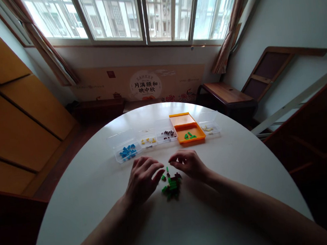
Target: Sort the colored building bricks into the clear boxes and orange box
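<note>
A small heap of green and dark brown building bricks (172,187) lies on the white table in front of me. My left hand (144,177) hovers at the heap's left edge, thumb and fingers apart, with nothing visible in it. Just beyond the heap on the right is my right hand (188,164), its thumb and fingertips pinched together. Whatever those fingertips may hold is too small to make out. A thin green piece (167,169) and a small loose green brick (163,177) lie between the hands.
Across the table (96,204) stand open boxes: a clear box with blue bricks (128,152), one with yellow pieces (148,141), one with dark pieces (168,134), an orange box (191,140) with green bricks, and one with pale pieces (208,128).
</note>
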Motion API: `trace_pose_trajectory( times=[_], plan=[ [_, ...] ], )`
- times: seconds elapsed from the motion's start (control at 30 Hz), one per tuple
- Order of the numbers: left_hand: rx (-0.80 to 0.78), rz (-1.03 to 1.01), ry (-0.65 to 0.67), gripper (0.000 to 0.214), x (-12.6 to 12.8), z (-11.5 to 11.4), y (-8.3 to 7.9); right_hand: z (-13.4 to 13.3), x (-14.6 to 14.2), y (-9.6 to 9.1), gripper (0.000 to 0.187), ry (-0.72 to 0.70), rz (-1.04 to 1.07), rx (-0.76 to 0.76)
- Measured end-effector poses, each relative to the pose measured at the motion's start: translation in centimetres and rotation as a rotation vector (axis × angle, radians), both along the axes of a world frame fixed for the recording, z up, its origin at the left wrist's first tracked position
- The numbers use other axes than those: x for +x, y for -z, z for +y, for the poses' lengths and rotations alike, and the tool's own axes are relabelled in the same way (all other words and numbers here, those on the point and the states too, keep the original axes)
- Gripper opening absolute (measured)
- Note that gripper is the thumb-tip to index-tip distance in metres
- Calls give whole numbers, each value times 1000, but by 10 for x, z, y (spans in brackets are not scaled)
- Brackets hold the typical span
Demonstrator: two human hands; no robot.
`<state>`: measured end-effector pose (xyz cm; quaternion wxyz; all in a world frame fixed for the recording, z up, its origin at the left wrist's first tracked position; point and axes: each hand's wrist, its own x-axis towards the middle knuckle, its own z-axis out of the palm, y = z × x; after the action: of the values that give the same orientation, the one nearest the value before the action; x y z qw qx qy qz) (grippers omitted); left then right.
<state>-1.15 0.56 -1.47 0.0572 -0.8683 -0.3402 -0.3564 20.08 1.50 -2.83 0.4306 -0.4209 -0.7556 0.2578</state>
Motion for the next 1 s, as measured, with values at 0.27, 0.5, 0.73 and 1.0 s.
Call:
trace_pose_trajectory(
  times=[0.27, 0.5, 0.73, 1.0],
  plan=[
    [-161, 67, -202, 31, -12, 2, 7, 58, 10, -23, 8, 322, -16, 51],
    [-181, 44, -166, 23, -8, -1, 5, 89, 8, -17, 18, 411, 3, 47],
    [-265, 115, 105, 17, -3, -3, -1, 55, 21, -8, 18, 260, 27, 26],
    [-280, 297, 271, 60, -9, 3, -13, 5, 45, -16, 35, -308, -287, -245]
  ],
)
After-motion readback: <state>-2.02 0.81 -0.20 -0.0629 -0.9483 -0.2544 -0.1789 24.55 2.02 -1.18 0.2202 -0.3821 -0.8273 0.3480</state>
